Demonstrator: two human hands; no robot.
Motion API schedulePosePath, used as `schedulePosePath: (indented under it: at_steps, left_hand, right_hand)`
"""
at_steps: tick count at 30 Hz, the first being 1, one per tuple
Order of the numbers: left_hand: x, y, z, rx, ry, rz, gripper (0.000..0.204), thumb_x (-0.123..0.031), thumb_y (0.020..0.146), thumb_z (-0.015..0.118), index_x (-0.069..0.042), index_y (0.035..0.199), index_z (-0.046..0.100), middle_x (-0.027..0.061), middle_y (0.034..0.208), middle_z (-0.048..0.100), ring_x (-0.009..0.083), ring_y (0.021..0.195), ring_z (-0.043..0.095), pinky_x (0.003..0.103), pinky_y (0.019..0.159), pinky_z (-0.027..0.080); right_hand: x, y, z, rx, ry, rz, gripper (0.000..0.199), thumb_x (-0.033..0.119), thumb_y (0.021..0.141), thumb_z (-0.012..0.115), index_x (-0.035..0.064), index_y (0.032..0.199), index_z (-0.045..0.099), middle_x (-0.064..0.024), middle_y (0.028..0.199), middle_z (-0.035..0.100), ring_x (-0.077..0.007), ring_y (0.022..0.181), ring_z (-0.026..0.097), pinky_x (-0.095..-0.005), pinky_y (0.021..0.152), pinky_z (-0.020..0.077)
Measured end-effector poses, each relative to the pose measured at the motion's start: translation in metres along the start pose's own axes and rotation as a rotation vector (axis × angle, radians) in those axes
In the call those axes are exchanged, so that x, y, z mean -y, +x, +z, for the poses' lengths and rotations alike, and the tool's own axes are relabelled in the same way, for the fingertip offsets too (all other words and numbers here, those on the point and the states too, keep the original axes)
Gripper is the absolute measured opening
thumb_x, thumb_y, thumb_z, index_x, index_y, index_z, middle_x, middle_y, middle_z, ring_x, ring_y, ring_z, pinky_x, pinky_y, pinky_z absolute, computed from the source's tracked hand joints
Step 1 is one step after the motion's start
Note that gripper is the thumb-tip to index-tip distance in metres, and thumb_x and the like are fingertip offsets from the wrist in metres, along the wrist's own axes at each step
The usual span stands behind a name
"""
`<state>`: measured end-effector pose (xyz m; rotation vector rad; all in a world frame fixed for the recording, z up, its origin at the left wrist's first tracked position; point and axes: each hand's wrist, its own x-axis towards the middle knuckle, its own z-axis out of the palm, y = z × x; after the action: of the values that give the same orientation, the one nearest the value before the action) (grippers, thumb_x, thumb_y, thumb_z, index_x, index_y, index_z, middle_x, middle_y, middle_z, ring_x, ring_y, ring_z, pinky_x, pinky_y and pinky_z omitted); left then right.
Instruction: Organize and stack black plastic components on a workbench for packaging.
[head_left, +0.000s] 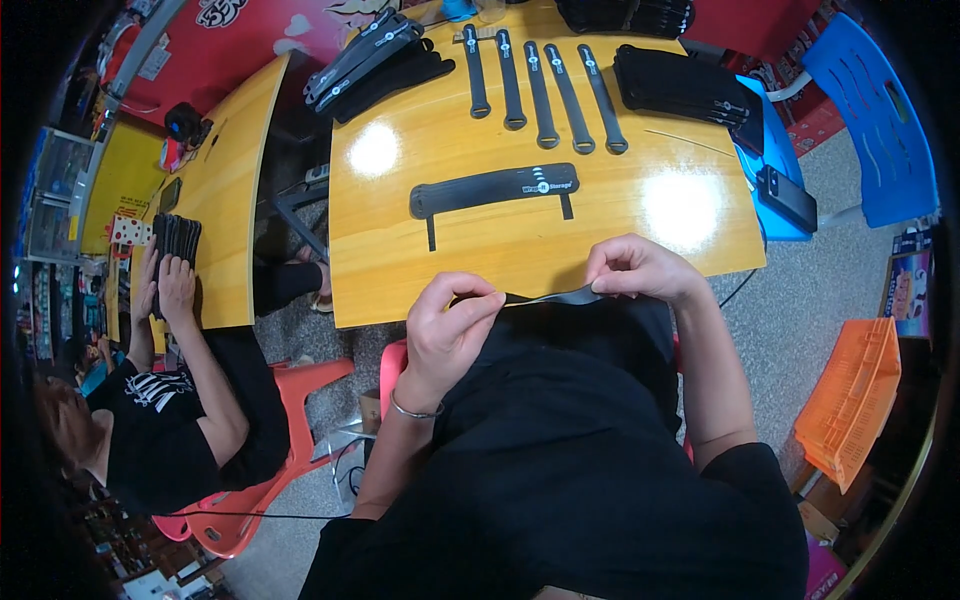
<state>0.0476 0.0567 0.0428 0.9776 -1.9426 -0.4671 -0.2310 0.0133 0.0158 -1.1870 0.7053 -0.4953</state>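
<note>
A dark strap [562, 297] is stretched between my two hands, just off the near edge of the table. My left hand [449, 325] pinches its left end, and my right hand [634, 268] pinches the other end between thumb and fingers. Ahead of my hands, a stack of black straps [470, 194] with white print lies crosswise, two thin dark strips poking out beneath it toward me. Farther back, several single grey-black straps [543, 100] with rounded ends lie side by side in a row.
Piles of black straps lie at the table's back left [385, 70] and back right [670, 85]. A phone [787, 199] rests on a blue chair [775, 140] to the right. An orange crate [850, 400] stands beyond my right arm. At the left table, a co-worker's hands [174, 285] touch black straps.
</note>
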Motion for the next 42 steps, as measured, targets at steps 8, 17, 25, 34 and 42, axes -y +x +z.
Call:
schedulePosePath:
  at_steps: [8, 17, 25, 34, 42]
  left_hand:
    - [0.002, -0.002, 0.0, 0.008, 0.039, 0.05, 0.018, 0.006, 0.068, 0.072, -0.003, 0.083, 0.069, 0.0084, 0.084, 0.062, 0.0231, 0.076, 0.062, 0.031, 0.064, 0.05]
    - [0.0, 0.003, 0.0, -0.01, 0.032, 0.033, 0.015, 0.004, 0.067, 0.074, -0.001, 0.078, 0.065, 0.0094, 0.079, 0.062, 0.0237, 0.071, 0.062, 0.031, 0.062, 0.05]
    - [0.003, 0.0, -0.004, -0.1, -0.015, -0.088, 0.019, 0.004, 0.072, 0.073, -0.001, 0.086, 0.063, 0.0089, 0.077, 0.061, 0.0193, 0.068, 0.061, 0.027, 0.06, 0.049]
    - [-0.004, -0.01, 0.013, 0.122, -0.549, -0.421, 0.081, -0.015, 0.079, 0.075, -0.003, 0.141, 0.025, 0.0155, 0.125, 0.049, 0.0238, 0.115, 0.053, 0.035, 0.095, 0.045]
    - [-0.019, -0.014, 0.023, 0.132, -0.447, -0.343, 0.024, -0.002, 0.085, 0.065, 0.0, 0.108, 0.062, 0.0123, 0.091, 0.066, 0.0195, 0.08, 0.068, 0.027, 0.071, 0.053]
  right_hand:
    - [-0.004, 0.0, -0.002, 0.009, 0.029, -0.027, 0.013, 0.018, 0.085, 0.068, 0.0065, 0.092, 0.068, 0.0054, 0.071, 0.057, -0.0013, 0.061, 0.048, -0.0167, 0.053, 0.0368]
    - [-0.003, 0.001, -0.004, 0.002, 0.003, -0.031, 0.012, 0.017, 0.085, 0.068, 0.0064, 0.091, 0.068, 0.0056, 0.07, 0.057, -0.0014, 0.058, 0.047, -0.0165, 0.052, 0.0361]
    - [-0.004, -0.003, 0.003, 0.157, 0.002, -0.102, 0.015, 0.01, 0.081, 0.074, 0.0026, 0.093, 0.069, 0.0034, 0.069, 0.06, -0.0043, 0.062, 0.052, -0.0192, 0.06, 0.0422]
    - [0.0, 0.005, 0.048, -0.034, 0.239, -0.495, 0.014, 0.0, 0.082, 0.068, 0.0075, 0.087, 0.058, -0.0051, 0.094, 0.065, -0.0131, 0.083, 0.06, -0.023, 0.071, 0.0442]
    - [0.01, 0.009, 0.073, -0.22, 0.455, -0.335, 0.022, -0.003, 0.086, 0.058, 0.012, 0.095, 0.045, -0.0122, 0.097, 0.061, -0.0139, 0.076, 0.056, -0.0232, 0.066, 0.0446]
